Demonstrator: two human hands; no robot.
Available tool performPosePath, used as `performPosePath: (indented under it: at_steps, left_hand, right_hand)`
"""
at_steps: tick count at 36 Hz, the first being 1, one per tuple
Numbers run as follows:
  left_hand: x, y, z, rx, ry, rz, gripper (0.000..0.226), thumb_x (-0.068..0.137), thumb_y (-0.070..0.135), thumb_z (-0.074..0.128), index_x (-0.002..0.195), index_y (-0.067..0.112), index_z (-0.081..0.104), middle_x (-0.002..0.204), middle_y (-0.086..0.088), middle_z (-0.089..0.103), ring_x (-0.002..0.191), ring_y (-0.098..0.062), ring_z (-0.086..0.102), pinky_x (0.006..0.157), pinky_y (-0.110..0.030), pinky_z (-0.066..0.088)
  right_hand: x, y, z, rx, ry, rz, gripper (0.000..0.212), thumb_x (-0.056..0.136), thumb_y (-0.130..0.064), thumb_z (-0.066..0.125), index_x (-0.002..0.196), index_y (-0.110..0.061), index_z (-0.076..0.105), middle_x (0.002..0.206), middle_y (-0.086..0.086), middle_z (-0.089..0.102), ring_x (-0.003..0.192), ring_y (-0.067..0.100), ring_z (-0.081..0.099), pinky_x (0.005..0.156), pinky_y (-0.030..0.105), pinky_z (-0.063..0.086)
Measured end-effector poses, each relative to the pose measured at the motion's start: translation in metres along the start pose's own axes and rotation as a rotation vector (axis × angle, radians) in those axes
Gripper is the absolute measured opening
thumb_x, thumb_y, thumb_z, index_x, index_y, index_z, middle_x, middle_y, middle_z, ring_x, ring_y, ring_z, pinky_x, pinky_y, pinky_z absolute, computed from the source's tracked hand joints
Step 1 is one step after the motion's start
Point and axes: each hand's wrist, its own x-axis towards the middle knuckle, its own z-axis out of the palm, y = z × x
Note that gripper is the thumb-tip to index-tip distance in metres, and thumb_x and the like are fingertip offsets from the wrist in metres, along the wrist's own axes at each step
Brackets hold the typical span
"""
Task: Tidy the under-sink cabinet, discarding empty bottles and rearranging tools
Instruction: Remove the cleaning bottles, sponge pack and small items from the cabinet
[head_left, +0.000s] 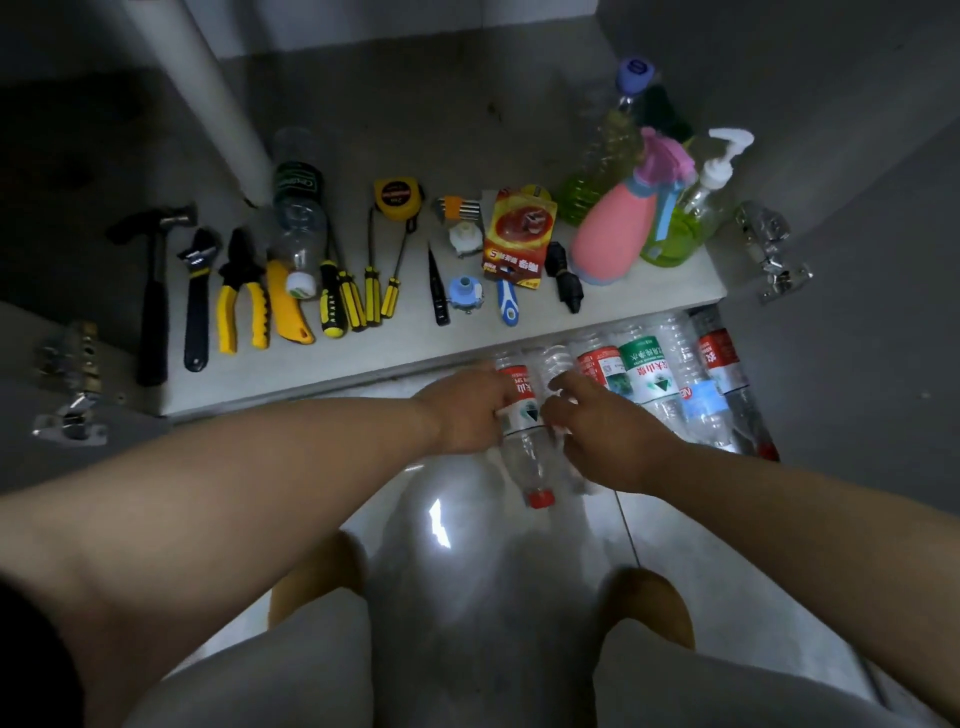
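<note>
Several empty clear water bottles (644, 374) lie side by side on the floor in front of the cabinet edge. My left hand (467, 410) grips the leftmost one, a red-capped bottle (527, 457), around its red label. My right hand (608, 441) rests on the clear bottle (556, 364) beside it, fingers curled over it. On the cabinet floor lie a hammer (153, 291), a wrench (197, 301), yellow pliers (241, 301), several screwdrivers (358, 296), a tape measure (397, 197), and one more empty bottle (298, 223) among them.
A pink spray bottle (613, 234), a green bottle (597, 166) and a pump dispenser (691, 218) stand at the cabinet's right. A red and yellow packet (519, 234) lies mid-shelf. A white drain pipe (202, 93) rises at the back left. Door hinges (769, 249) flank the opening. My knees are below.
</note>
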Motion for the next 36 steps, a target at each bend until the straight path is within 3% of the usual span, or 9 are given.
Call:
performPosePath:
  at_steps: [4, 7, 12, 16, 21, 26, 28, 32, 36]
  left_hand:
    - [-0.009, -0.014, -0.032, 0.092, 0.239, -0.018, 0.023, 0.096, 0.024, 0.058, 0.118, 0.023, 0.063, 0.118, -0.002, 0.053, 0.106, -0.022, 0.057, 0.090, -0.038, 0.051]
    - [-0.015, -0.034, -0.058, 0.128, 0.452, -0.060, 0.023, 0.093, 0.017, 0.058, 0.114, 0.021, 0.065, 0.117, -0.006, 0.054, 0.107, -0.026, 0.056, 0.088, -0.037, 0.049]
    - [-0.020, -0.081, -0.105, 0.168, 0.736, -0.384, 0.033, 0.092, 0.021, 0.060, 0.124, 0.015, 0.058, 0.134, -0.016, 0.047, 0.121, -0.039, 0.050, 0.098, -0.048, 0.048]
    - [-0.019, -0.114, -0.125, 0.049, 0.746, -0.670, 0.062, 0.090, 0.032, 0.066, 0.145, 0.021, 0.039, 0.148, -0.018, 0.037, 0.137, -0.040, 0.036, 0.107, -0.052, 0.041]
    - [-0.005, -0.138, -0.137, -0.220, 0.734, -0.805, 0.083, 0.087, 0.042, 0.071, 0.152, 0.017, 0.026, 0.153, -0.021, 0.035, 0.139, -0.041, 0.039, 0.110, -0.051, 0.041]
    - [0.001, -0.149, -0.145, -0.279, 0.796, -0.835, 0.054, 0.090, 0.033, 0.068, 0.135, 0.008, 0.048, 0.137, -0.016, 0.056, 0.127, -0.035, 0.055, 0.100, -0.040, 0.050]
    - [-0.003, -0.149, -0.147, -0.303, 0.805, -0.828, 0.046, 0.089, 0.031, 0.067, 0.126, 0.007, 0.056, 0.128, -0.017, 0.063, 0.119, -0.035, 0.061, 0.094, -0.040, 0.053]
    - [-0.012, -0.136, -0.140, -0.519, 0.899, -0.678, 0.048, 0.087, 0.027, 0.072, 0.128, 0.013, 0.053, 0.122, -0.010, 0.068, 0.103, -0.029, 0.068, 0.088, -0.037, 0.057]
    - [-0.024, -0.105, -0.118, -0.775, 0.903, -0.389, 0.059, 0.087, 0.013, 0.077, 0.137, 0.016, 0.045, 0.096, 0.004, 0.067, 0.080, 0.001, 0.060, 0.063, -0.003, 0.048]
  right_hand:
    - [0.021, -0.013, -0.026, 0.017, 0.054, -0.093, 0.037, 0.088, -0.013, 0.063, 0.125, -0.012, 0.062, 0.133, 0.009, 0.047, 0.109, 0.027, 0.058, 0.081, 0.032, 0.053]
    - [0.043, -0.026, -0.046, 0.043, 0.085, -0.156, 0.033, 0.085, -0.006, 0.060, 0.118, -0.008, 0.063, 0.124, 0.010, 0.048, 0.104, 0.029, 0.058, 0.081, 0.042, 0.054]
    - [0.081, -0.046, -0.071, 0.074, 0.155, -0.209, 0.029, 0.085, -0.002, 0.057, 0.112, -0.007, 0.067, 0.120, 0.011, 0.052, 0.112, 0.028, 0.055, 0.084, 0.045, 0.053]
    - [0.106, -0.052, -0.079, 0.060, 0.208, -0.199, 0.024, 0.084, 0.000, 0.059, 0.105, -0.003, 0.071, 0.113, 0.016, 0.058, 0.114, 0.030, 0.053, 0.087, 0.042, 0.049]
    - [0.124, -0.047, -0.073, 0.214, 0.336, -0.018, 0.031, 0.080, 0.006, 0.062, 0.110, 0.000, 0.069, 0.116, 0.019, 0.057, 0.108, 0.034, 0.058, 0.095, 0.030, 0.045]
    - [0.129, -0.047, -0.069, 0.401, 0.446, 0.065, 0.026, 0.078, 0.010, 0.061, 0.098, -0.003, 0.071, 0.103, 0.009, 0.056, 0.089, 0.017, 0.056, 0.080, -0.001, 0.031]
    - [0.128, -0.051, -0.068, 0.459, 0.474, 0.090, 0.025, 0.080, 0.007, 0.060, 0.097, -0.007, 0.070, 0.101, 0.005, 0.053, 0.079, 0.005, 0.051, 0.076, -0.005, 0.031]
    - [0.130, -0.059, -0.067, 0.580, 0.459, 0.141, 0.022, 0.086, 0.007, 0.055, 0.097, -0.006, 0.069, 0.095, 0.001, 0.056, 0.085, 0.009, 0.056, 0.071, 0.004, 0.036]
    - [0.132, -0.071, -0.079, 0.913, 0.352, 0.231, 0.017, 0.097, -0.007, 0.055, 0.112, -0.008, 0.064, 0.094, 0.002, 0.063, 0.084, 0.018, 0.064, 0.067, 0.023, 0.051]
